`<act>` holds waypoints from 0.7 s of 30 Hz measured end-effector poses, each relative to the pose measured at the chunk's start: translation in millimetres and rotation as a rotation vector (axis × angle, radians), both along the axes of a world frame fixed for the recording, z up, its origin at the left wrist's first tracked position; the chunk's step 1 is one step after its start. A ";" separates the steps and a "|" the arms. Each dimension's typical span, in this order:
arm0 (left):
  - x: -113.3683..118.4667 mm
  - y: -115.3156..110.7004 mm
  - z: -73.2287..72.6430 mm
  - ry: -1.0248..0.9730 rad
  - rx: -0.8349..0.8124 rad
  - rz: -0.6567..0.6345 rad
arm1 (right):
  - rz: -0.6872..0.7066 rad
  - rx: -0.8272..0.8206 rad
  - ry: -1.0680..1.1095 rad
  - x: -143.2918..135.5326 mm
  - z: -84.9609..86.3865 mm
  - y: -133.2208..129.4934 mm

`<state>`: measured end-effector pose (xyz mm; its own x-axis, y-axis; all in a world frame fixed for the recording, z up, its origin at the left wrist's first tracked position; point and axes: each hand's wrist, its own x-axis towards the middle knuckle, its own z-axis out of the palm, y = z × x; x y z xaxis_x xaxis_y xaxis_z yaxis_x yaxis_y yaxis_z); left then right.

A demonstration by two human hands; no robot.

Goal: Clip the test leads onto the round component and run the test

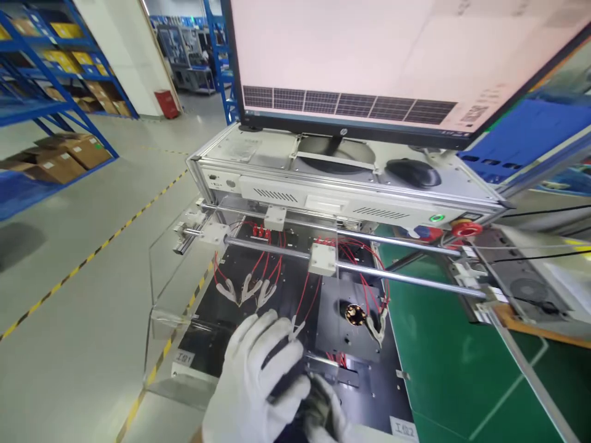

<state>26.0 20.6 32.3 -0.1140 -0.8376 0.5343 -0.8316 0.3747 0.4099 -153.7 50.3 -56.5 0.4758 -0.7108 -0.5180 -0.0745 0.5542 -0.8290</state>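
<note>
While gloved hands work, red wires (364, 289) crowd the fixture plate (344, 320).

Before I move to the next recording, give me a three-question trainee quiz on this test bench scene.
1. True or false: both hands, the left hand and the right hand, wear white gloves.
2. Which colour are the thin wires running across the black fixture plate? A) blue B) red C) yellow
3. What lies on top of the machine housing, right of the monitor stand?

Key:
1. True.
2. B, red.
3. A black computer mouse.
</note>
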 end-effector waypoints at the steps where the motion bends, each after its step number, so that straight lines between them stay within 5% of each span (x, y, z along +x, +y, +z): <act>1: -12.1 -4.4 -1.9 -0.028 0.010 0.016 | -0.010 -0.035 0.006 6.8 4.9 0.5; 7: -16.7 -2.1 -16.7 -0.314 0.034 0.192 | 0.289 -0.218 0.066 28.5 32.6 -6.7; 12: -7.1 -4.9 -22.5 -0.447 0.003 0.357 | 0.389 -0.299 0.082 21.5 18.5 -9.4; 14: -6.3 -6.1 -24.1 -0.466 -0.005 0.349 | 0.258 -0.310 0.157 6.9 4.4 -17.7; 21: -2.3 -6.6 -29.0 -0.495 -0.070 0.350 | -0.572 -0.294 0.346 -77.5 -56.2 -77.4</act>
